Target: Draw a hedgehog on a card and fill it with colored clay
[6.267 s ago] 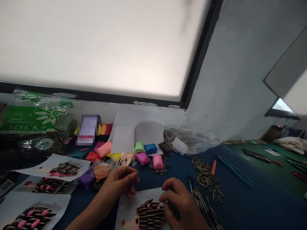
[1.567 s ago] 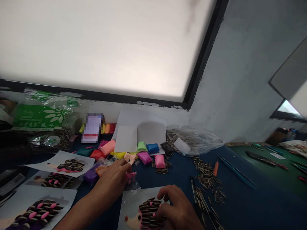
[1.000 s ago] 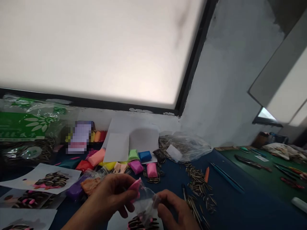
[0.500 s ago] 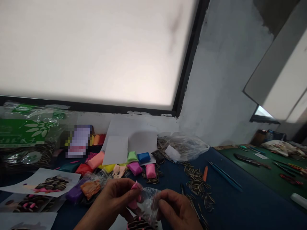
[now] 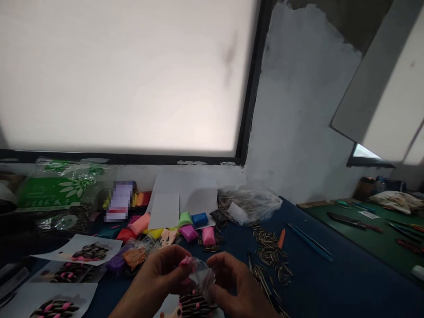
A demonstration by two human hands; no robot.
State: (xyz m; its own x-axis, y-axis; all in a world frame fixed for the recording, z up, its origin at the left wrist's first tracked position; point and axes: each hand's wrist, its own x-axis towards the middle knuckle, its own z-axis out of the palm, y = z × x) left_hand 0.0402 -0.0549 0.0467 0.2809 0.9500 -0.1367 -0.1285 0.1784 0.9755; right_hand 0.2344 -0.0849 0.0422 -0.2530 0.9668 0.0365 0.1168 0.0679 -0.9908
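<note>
Between my two hands is a clear plastic wrapper (image 5: 202,274) with pink modelling clay (image 5: 186,262) at its left end. My left hand (image 5: 162,274) pinches the clay between thumb and fingers. With bent fingers my right hand (image 5: 233,280) grips the other side of the wrapper. Just below them, partly covered by my hands, lies a white card (image 5: 168,304) bearing a piece made of dark striped sunflower seeds (image 5: 195,304) with pink dots.
Similar seed cards (image 5: 84,249) lie at left. Behind my hands are coloured clay packs, including a pink one (image 5: 208,236). Loose sunflower seeds (image 5: 265,243), an orange stick (image 5: 281,238) and blue tweezers (image 5: 309,242) lie right. A green seed bag (image 5: 56,190) stands back left.
The view has turned slightly left. My right hand has shifted on the wrapper, which is more bunched, and less of the pink clay shows at my left fingers.
</note>
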